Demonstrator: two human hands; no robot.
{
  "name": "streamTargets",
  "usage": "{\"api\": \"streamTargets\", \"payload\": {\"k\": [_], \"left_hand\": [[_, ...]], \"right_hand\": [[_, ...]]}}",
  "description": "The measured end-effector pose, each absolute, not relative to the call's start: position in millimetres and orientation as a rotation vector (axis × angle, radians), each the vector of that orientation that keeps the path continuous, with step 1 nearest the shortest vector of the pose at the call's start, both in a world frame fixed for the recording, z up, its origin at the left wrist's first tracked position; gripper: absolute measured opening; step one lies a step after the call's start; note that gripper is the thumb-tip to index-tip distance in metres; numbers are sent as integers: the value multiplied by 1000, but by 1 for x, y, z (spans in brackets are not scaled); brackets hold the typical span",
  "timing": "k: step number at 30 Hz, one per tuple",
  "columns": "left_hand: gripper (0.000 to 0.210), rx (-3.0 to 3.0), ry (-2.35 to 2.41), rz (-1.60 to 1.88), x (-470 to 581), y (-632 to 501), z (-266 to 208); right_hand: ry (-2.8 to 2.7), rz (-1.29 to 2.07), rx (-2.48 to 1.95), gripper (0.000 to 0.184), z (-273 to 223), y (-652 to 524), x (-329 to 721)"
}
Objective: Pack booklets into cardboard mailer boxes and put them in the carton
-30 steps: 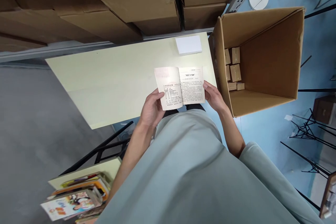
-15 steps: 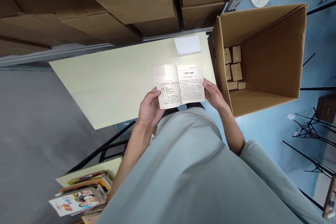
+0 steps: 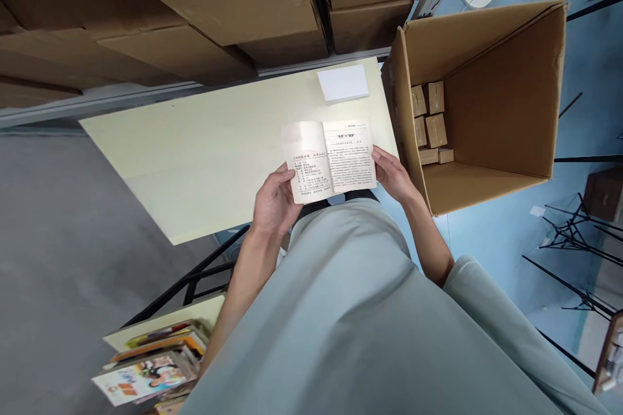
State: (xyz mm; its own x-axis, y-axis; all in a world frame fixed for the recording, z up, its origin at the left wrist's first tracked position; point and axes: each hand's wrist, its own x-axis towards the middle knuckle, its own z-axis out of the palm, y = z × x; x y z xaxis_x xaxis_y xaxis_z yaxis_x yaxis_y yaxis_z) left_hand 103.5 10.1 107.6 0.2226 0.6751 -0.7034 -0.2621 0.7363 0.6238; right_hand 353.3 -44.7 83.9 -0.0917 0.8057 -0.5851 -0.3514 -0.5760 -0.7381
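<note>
The book (image 3: 328,161) lies spread open between both hands, its printed pages facing up. The left hand (image 3: 276,202) has its grip closed on the outer edge of the left page (image 3: 307,142), thumb on top and fingers tucked under; the right hand (image 3: 392,174) pinches the right page's outer edge lightly, though how its fingers sit beneath is hidden. Over the last second little has changed: the same two pages show, the left thumb now covers a bit less of its page, and the small leftward drift is shared by everything around, so it looks like head movement. I judge the work in hand to be a steady hold, with no page being turned. The book is over the near edge of the counter (image 3: 204,155), towards its right end, in front of the person's body. Just beyond it a white block (image 3: 343,83) rests on the counter. Right of the counter stands an open cardboard box (image 3: 503,104) with small cartons (image 3: 436,130) inside, and lower left is a pile of magazines (image 3: 150,373).
</note>
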Motion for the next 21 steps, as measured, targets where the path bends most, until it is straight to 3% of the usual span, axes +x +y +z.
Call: {"api": "streamTargets", "payload": {"k": [21], "left_hand": [[27, 414, 1180, 637, 100, 11, 100]], "right_hand": [[-514, 1788, -1406, 64, 74, -44, 350]]}}
